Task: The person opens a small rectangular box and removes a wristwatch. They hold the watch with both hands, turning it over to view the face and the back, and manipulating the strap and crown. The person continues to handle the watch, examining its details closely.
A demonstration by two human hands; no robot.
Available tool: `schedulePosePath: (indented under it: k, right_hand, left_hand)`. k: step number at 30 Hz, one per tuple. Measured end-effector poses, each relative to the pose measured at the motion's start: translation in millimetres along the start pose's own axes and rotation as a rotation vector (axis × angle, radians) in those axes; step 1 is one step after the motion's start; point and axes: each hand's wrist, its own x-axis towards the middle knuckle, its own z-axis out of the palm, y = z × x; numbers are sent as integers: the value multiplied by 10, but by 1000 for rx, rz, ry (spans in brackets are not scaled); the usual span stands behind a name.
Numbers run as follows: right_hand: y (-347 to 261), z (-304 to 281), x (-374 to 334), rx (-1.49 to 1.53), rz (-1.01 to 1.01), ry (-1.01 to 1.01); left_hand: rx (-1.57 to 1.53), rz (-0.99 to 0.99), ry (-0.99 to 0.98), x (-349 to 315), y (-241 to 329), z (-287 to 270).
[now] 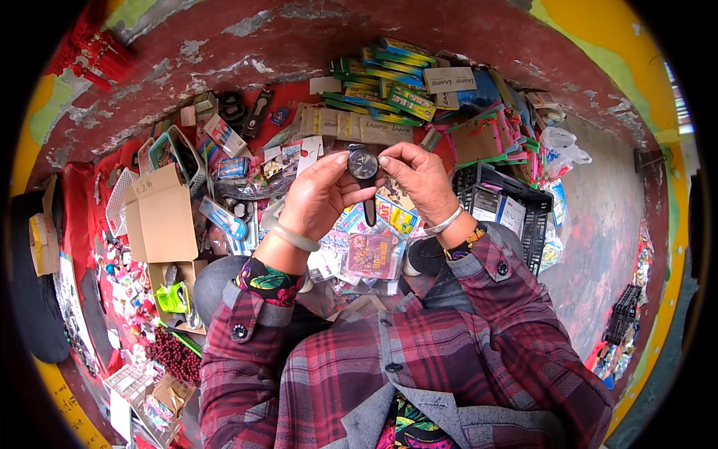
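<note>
A wristwatch (363, 164) with a round dark face and a black strap is up in front of me, its lower strap end hanging down. My left hand (323, 187) is closed on it, with the thumb at the left edge of the case and fingers behind. On the other side, my right hand (420, 182) has thumb and forefinger pinched at the right edge of the case. Just below the hands lie flat printed packets, among them a reddish square packet (370, 254).
An open cardboard box (161, 213) and a pale plastic basket (196, 176) stand to the left. Yellow-green boxes (389, 82) are stacked at the back. A black crate (535, 224) sits at the right. Small goods and dark red beads (173, 355) lie at lower left.
</note>
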Motion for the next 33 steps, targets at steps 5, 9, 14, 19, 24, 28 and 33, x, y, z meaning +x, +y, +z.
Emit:
schedulePosePath:
  k: [5, 9, 14, 19, 24, 28, 33]
  right_hand:
    - [-61, 10, -11, 279, 116, -68]
    - [21, -15, 14, 642, 288, -168]
    - [40, 9, -14, 753, 310, -273]
    - [63, 6, -19, 761, 304, -282]
    - [156, -49, 1, 774, 339, -273]
    - [161, -52, -7, 788, 344, -249]
    - [69, 15, 22, 752, 289, -237]
  left_hand:
    - [-21, 21, -32, -4, -3, -8]
    - [-54, 22, -65, -5, -6, -13]
    - [-51, -8, -79, -11, 2, -18]
    - [-14, -23, -74, -31, 18, 26]
    - [31, -17, -43, -24, -1, 14]
    - [22, -11, -55, -22, -7, 22]
    - [-9, 9, -62, -9, -3, -4]
